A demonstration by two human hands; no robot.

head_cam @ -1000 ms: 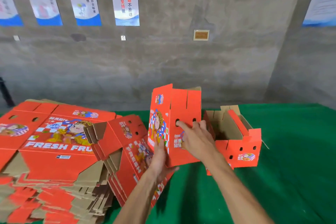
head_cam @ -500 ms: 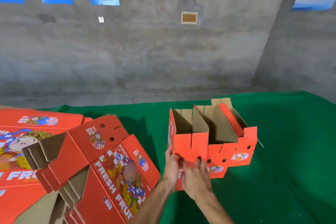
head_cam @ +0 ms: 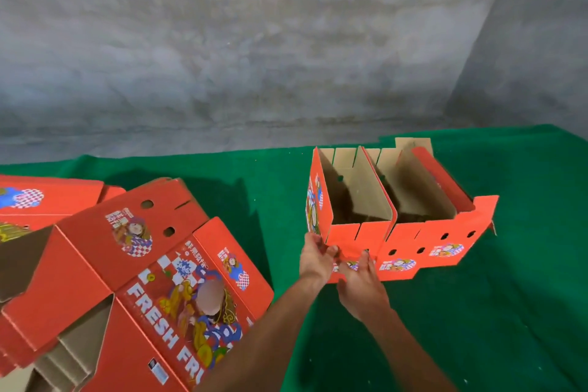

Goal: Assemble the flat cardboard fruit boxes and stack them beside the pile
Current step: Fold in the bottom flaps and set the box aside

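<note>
1. Two assembled boxes stood side by side on the green table [head_cam: 525,296], touching: the nearer box [head_cam: 353,200] on the left and an earlier box [head_cam: 445,226] against its right side, both open-topped with brown insides showing.
2. The left hand [head_cam: 315,259] gripped the nearer box's front left corner, fingers curled around the edge.
3. The right hand [head_cam: 359,277] lay flat against the same box's front panel, fingers nearly straight and pressing, not wrapped around anything.
4. Judging by that, the nearer box was being settled into place beside the earlier one, so this placement looked nearly finished.
5. Much remained: the pile of flat boxes [head_cam: 133,280] at the left, well apart from the standing pair, held many unfolded sheets, the top ones tilted and slipping.
</note>
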